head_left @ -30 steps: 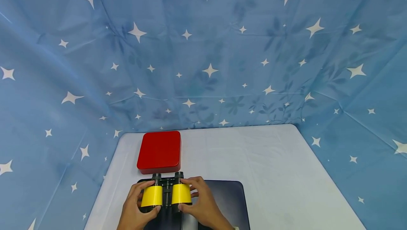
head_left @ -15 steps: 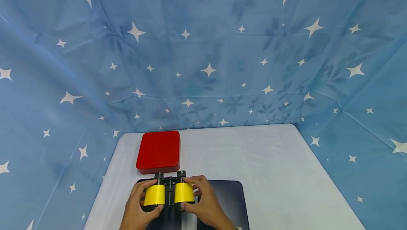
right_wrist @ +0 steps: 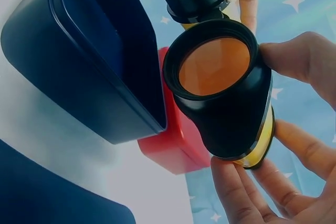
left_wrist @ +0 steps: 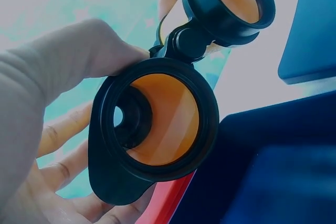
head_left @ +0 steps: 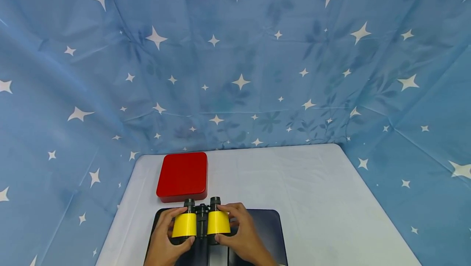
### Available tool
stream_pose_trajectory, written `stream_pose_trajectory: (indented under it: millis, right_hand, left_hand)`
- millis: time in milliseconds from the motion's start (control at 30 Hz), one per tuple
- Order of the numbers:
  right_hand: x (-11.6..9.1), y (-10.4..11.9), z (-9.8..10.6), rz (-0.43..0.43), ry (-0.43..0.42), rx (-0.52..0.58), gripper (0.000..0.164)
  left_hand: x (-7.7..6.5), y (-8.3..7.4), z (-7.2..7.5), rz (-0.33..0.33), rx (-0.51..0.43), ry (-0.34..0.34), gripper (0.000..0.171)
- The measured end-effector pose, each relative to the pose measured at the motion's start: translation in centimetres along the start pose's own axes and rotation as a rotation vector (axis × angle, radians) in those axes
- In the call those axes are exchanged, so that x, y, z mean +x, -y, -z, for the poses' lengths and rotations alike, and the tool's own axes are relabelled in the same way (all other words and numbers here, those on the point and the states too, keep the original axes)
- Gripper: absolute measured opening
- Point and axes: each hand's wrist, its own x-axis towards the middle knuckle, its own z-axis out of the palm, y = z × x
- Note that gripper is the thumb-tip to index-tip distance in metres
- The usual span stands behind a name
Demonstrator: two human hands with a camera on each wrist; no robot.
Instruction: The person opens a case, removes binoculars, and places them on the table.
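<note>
A pair of yellow-and-black binoculars (head_left: 219,222) is held in the air above a dark navy box. My left hand (head_left: 167,237) grips the left barrel, thumb at the front end and fingers toward the eyepiece. Around the right barrel, my right hand (head_left: 243,233) has the same kind of hold. Orange-tinted front lenses (left_wrist: 170,124) face both wrist cameras. In the right wrist view the navy box (right_wrist: 100,72) is open on top, below and apart from the binoculars. My hands hide part of it in the head view.
A red box (head_left: 182,176) with rounded corners lies beyond the binoculars on the white-covered table (head_left: 312,200). Beside the open box, on the right, sits another navy piece (head_left: 266,229), perhaps its lid. Blue star-patterned curtains (head_left: 235,53) surround the table's back and sides.
Both hands have shifted slightly to the right together with the binoculars. The grip looks the same, and the red box and navy pieces stay in place.
</note>
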Motion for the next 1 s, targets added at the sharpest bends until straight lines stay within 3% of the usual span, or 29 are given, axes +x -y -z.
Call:
stream_pose_trajectory:
  millis: [267,1000]
  right_hand:
    - [-0.2,-0.1,1.0,0.007,0.015,0.034,0.067]
    - [-1.1,-0.8,2.9,-0.035,-0.012,-0.025,0.068]
  left_hand:
    - [-0.1,-0.4,-0.7,-0.022,-0.015,-0.002,0.078]
    - [-0.1,-1.1,-2.6,-0.028,-0.059,0.032,0.077]
